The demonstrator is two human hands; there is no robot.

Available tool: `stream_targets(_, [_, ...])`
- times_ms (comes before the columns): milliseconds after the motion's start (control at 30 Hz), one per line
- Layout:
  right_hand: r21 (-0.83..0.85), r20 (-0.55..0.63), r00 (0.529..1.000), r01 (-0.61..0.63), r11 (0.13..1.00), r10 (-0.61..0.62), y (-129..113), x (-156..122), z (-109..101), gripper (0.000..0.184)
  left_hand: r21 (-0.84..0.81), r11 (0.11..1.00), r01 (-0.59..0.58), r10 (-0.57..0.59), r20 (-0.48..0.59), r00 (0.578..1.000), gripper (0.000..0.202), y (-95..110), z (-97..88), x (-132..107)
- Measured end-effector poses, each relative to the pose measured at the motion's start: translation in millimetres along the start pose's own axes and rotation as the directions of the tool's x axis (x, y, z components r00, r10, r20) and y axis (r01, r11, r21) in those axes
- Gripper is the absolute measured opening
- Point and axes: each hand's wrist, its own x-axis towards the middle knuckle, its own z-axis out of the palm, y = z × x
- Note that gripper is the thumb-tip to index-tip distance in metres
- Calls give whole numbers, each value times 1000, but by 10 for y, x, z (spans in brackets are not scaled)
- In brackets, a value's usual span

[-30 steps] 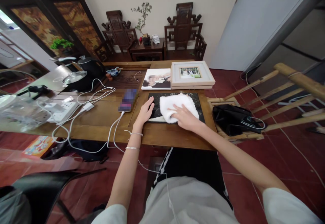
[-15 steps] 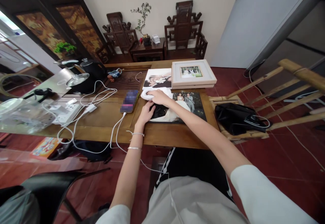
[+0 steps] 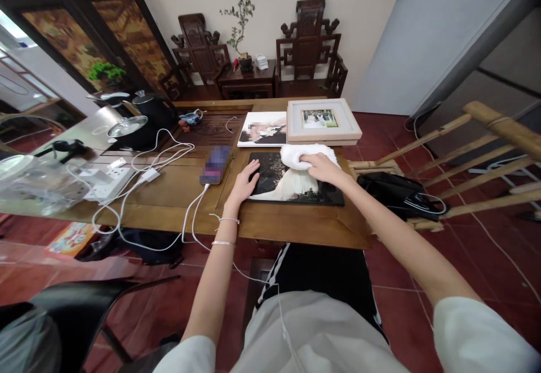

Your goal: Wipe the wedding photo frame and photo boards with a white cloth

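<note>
A dark photo print [image 3: 291, 187] lies flat on the wooden table [image 3: 177, 192] in front of me. My left hand [image 3: 244, 182] rests open on its left edge, fingers flat. My right hand [image 3: 323, 167] presses a white cloth [image 3: 302, 154] onto the print's upper right part, fingers closed over the cloth. Just behind the print lie another photo print [image 3: 262, 129] and a white framed picture [image 3: 322, 119].
A phone [image 3: 215, 165] on a white cable lies left of the print. Further left are a power strip [image 3: 105, 181], tangled white cables, a black kettle [image 3: 152, 111] and a metal lid. A bamboo chair with a black bag [image 3: 397, 198] stands at the right.
My right hand has swept the cloth from the print's upper left corner across to its upper right. My left hand stays on the left edge.
</note>
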Motion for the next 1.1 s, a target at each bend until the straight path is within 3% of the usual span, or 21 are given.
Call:
stream_targets(100, [-74,-1,999,-40,996,40,243,-297,-28,64,7,1000,-5,5,-4,1000,40,-6,-3,2])
stream_targets(200, [-170,12,999,-43,984,45,313,-615,38,66,11,1000,-7,7,-5,1000,40,-13,-2,4])
stream_targets(433, [-210,136,985,137,968,-110,-113,-1472,249,62,9,1000,-7,8,-14,1000,42,-14,9,6])
stream_targets(533, [-188,166,971,201,961,-170,-201,-1641,265,58,16,1000,-2,2,-12,1000,41,-17,10,9])
stream_targets(667, [-160,152,979,163,974,-138,-83,-1472,209,60,19,1000,-11,11,-5,1000,41,-19,2,11])
stream_targets(800, [-149,53,995,95,984,-88,183,-982,102,63,29,1000,-2,2,6,1000,42,-14,-11,10])
stream_targets(933, [-117,-3,994,109,987,-110,477,-484,-52,59,32,999,5,-5,19,1000,42,-10,-19,9])
stream_targets(1100, [-98,-39,997,67,993,-71,727,-165,-212,47,33,999,3,-4,21,1000,41,-18,-22,8])
